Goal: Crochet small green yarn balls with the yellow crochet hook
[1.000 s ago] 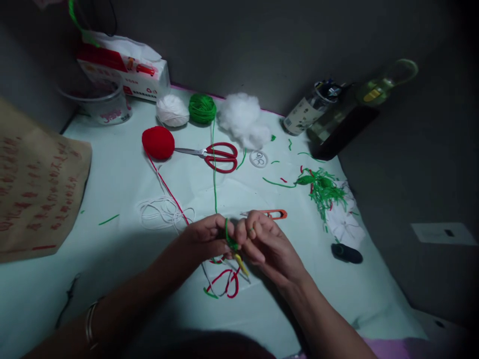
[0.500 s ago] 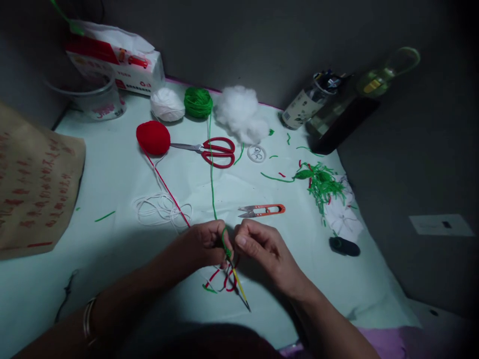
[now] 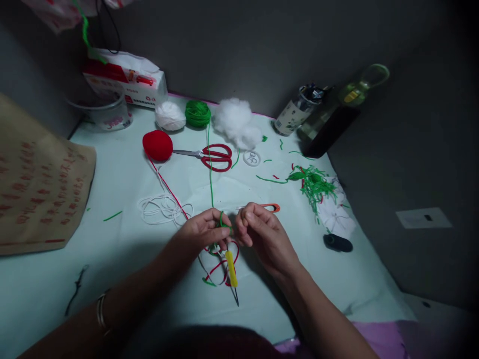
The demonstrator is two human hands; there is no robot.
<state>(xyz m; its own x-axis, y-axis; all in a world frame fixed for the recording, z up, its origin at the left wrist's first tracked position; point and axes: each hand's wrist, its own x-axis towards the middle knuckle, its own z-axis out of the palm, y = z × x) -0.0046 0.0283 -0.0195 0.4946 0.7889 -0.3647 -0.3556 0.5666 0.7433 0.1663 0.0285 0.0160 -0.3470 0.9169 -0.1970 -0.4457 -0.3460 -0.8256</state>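
Observation:
My left hand (image 3: 207,228) pinches green yarn (image 3: 221,219), with a loop of it standing up by the fingertips. A small crochet piece in green, white and red hangs beneath those fingers, partly hidden. From it a crochet hook (image 3: 231,269) with a yellow grip points down towards me, held by neither hand's fingers as far as I can see. Close by on the right, my right hand (image 3: 264,237) is closed, thumb against curled fingers; whatever is in them is hidden. Behind it lie orange thread snips (image 3: 275,207), mostly covered. The working strand runs back to a green yarn ball (image 3: 197,113).
Red-handled scissors (image 3: 217,157) lie beside a red yarn ball (image 3: 157,145). Behind are a white yarn ball (image 3: 170,116) and stuffing (image 3: 237,122). Green scraps (image 3: 316,182) lie right, near a bottle (image 3: 331,127). A paper bag (image 3: 45,184) stands left.
The view has shifted slightly. The hook hangs more upright and its yellow grip shows broader. My right hand has risen over the snips, and my left fingers have shifted on the yarn.

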